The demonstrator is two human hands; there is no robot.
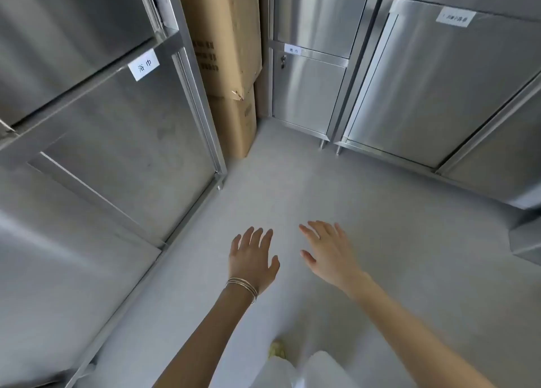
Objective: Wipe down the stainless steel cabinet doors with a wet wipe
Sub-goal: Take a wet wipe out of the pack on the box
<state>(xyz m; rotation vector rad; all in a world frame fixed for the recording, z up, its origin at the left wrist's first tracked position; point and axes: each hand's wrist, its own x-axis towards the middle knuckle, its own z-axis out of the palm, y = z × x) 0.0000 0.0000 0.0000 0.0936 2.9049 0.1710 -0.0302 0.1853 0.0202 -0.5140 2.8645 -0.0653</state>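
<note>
Left grip [251, 259]: bare hand, palm down, fingers straight and close together, holding nothing. Thin bangles [243, 288] sit at the wrist. It hangs above the floor [322, 183] and touches no surface.

Right grip [329, 250]: bare hand, fingers straight and slightly spread, also empty. It is just beside the left grip, apart from it.

Wet wipe: not in view; neither grip carries one. Judged soft, limp, very light and slick with moisture. It is best folded into a pad and pressed under flat fingers rather than pinched at a corner.

Cabinet doors, all shut:
- left-hand door [117, 142], along the floor's left edge and nearest the grips, with a white label [143, 65] and faint dark smudges;
- narrow door [307, 95], at the floor's far edge, with a small lock [283, 61];
- wide door [433, 89], along the floor's right edge, also labelled.

Judged rigid and smooth, and slippery once wet.

Cardboard boxes [231, 65]: stacked in the floor's far left corner, between the left-hand door and the narrow door.

Hidden or unclear:
- the upper doors are cut off at the top of the frame;
- no handles can be made out;
- the script on the wide door's label is too small to read;
- a steel unit at the right edge is only partly seen;
- pale trousers [292, 371] and a yellowish shoe [276, 349] show below, blurred.
</note>
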